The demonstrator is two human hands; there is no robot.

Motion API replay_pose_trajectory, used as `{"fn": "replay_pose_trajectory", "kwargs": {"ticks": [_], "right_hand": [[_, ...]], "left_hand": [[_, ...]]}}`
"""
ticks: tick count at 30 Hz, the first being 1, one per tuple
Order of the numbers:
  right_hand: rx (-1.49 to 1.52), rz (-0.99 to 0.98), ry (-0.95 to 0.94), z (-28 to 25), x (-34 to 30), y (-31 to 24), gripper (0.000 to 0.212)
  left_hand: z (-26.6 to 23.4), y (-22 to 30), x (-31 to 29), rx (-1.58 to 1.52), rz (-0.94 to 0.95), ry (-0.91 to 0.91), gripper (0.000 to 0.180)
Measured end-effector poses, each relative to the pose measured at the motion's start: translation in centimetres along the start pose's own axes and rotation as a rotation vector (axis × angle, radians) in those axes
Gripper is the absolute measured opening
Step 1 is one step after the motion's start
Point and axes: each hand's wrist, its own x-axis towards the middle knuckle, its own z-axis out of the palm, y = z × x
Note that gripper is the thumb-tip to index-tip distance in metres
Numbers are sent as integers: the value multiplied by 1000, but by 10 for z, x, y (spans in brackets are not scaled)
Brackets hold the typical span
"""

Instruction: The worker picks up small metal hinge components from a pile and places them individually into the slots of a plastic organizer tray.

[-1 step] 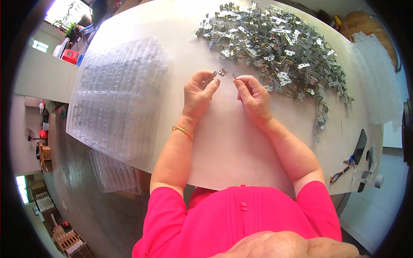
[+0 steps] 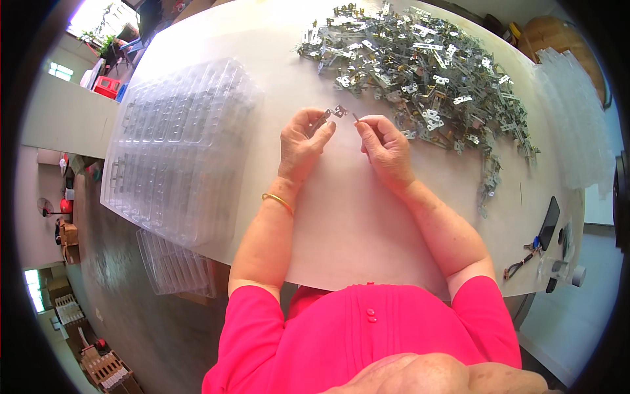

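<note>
My left hand (image 2: 303,146) is closed on a small metal bracket (image 2: 338,111), whose flat end with holes sticks out past the thumb and fingertips. Facing it, my right hand (image 2: 388,150) pinches a thin, dark metal piece (image 2: 356,117) between thumb and forefinger. Its tip points at the bracket, with a small gap between them. Most of the thin piece is hidden by the fingers, so its kind is not plain. Beyond both hands lies a large heap of similar loose metal brackets (image 2: 420,72), some with brass-coloured bits.
Stacked clear plastic trays (image 2: 184,144) stand at the left of the table (image 2: 354,236), and more trays (image 2: 174,262) are below its edge. Clear plastic sheets or trays (image 2: 574,125) lie at the far right. Pliers (image 2: 520,264) and a black phone (image 2: 548,223) rest at the near right.
My right hand has shifted very slightly left, bringing the thin piece a little closer to the bracket. My left hand is nearly still.
</note>
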Motion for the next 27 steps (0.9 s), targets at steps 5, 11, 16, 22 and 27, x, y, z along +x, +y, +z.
{"fn": "replay_pose_trajectory", "kwargs": {"ticks": [5, 11, 16, 22, 27], "right_hand": [[-40, 13, -12, 0, 0, -3, 13], [-67, 19, -15, -1, 2, 2, 14], [-78, -8, 10, 0, 3, 4, 13], [-58, 86, -52, -3, 2, -3, 15], [184, 166, -82, -4, 2, -2, 18]], "left_hand": [[2, -2, -1, 87, 65, -15, 16], [2, -9, 1, 124, 149, -22, 17], [5, -6, 1, 258, 272, 18, 18], [5, -6, -2, 420, 393, -2, 20], [8, -5, -5, 420, 418, -5, 21]]}}
